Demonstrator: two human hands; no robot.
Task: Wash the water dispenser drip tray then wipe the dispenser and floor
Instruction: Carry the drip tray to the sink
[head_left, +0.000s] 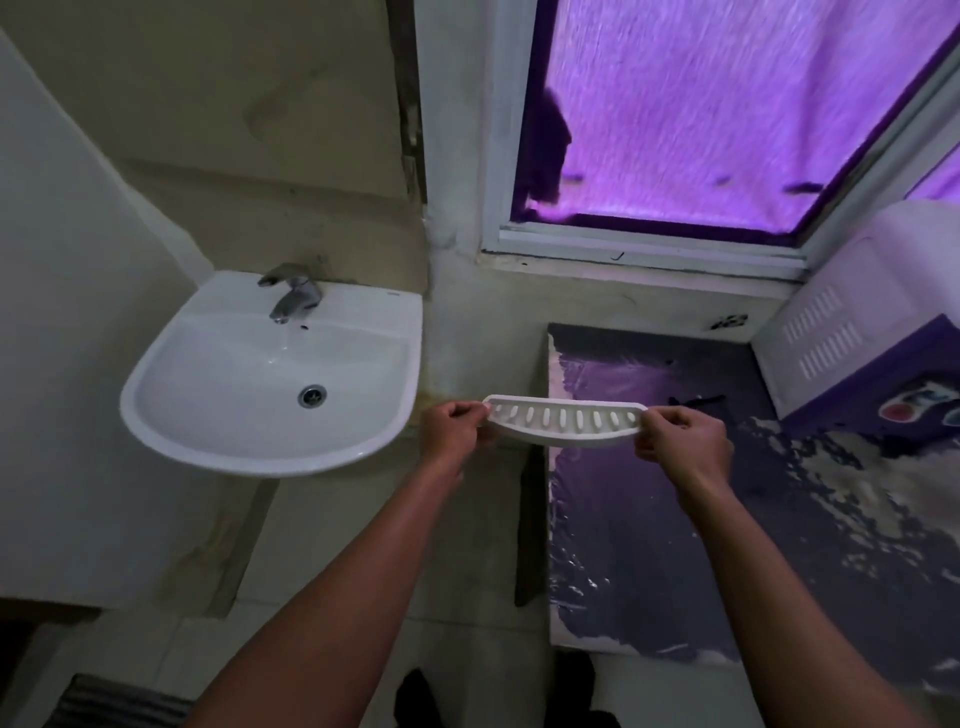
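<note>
White ceramic, the wall-hung washbasin sits at the left with its chrome tap above the bowl. The white plastic drip tray is held in the air just right of the basin rim, over the floor. The left hand and the right hand each pinch one end of it. I judge the washing step is starting: the tray must travel left, over the rim, under the tap. The bowl is free.

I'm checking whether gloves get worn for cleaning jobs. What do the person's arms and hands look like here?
No gloves: the left hand and right hand are bare. Both forearms are uncovered, with no sleeve in view. No watch, ring or bracelet shows.
</note>
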